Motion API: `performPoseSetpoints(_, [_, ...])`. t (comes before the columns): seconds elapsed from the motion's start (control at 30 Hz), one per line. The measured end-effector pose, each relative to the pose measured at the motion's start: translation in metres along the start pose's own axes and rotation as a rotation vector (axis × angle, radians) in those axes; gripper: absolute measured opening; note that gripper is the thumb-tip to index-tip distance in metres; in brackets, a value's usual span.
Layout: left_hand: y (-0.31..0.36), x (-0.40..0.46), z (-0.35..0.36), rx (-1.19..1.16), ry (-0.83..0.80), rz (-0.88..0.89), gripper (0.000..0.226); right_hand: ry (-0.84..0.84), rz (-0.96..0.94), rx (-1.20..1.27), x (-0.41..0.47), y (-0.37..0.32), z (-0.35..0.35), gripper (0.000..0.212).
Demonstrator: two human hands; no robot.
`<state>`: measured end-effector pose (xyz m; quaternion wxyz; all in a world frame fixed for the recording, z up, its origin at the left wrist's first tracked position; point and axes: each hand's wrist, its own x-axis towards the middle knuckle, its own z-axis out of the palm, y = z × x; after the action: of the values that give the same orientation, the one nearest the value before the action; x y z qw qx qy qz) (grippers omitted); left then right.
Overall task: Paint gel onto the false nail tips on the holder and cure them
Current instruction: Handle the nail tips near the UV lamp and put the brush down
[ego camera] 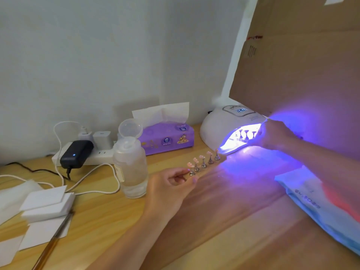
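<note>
Pale wall and a tall cardboard sheet back the wooden table, where the work looks well advanced. At about two o'clock the curing lamp glows violet with its display lit, and a second holder of tips stands inside its mouth. The right hand is at that opening with its fingers reaching in toward that holder; glare hides whether they grip it or merely touch it, so I cannot tell.

Near the centre, a holder strip carries five false nail tips on small metal stands, each with a pinkish sheen. The left hand pinches the strip's near end, at its seven o'clock, between thumb and curled fingers.

My judgement: one batch is under the light or just finishing, and the held strip, seemingly coated, comes next. The brush lies idle at eight o'clock beside white wipes, suggesting painting is paused. An open clear bottle stands at nine o'clock of the strip.
</note>
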<state>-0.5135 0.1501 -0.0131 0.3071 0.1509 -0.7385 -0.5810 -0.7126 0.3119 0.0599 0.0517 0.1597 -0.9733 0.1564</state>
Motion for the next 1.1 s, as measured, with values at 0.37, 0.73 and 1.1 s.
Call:
performPoseSetpoints(0.37, [-0.002,0.0,-0.001,-0.047,0.028,-0.022,0.025,-0.175,0.259,-0.064,-0.015,0.008,-0.02,0.027])
performPoseSetpoints(0.73, [-0.006,0.001,-0.001,-0.104,0.039,-0.046,0.025,-0.378,0.456,0.175,-0.007,0.002,0.008,0.027])
performPoseSetpoints(1.1, [-0.003,0.001,0.0,-0.101,0.022,-0.074,0.021,-0.271,0.503,0.214,0.002,0.013,0.02,0.027])
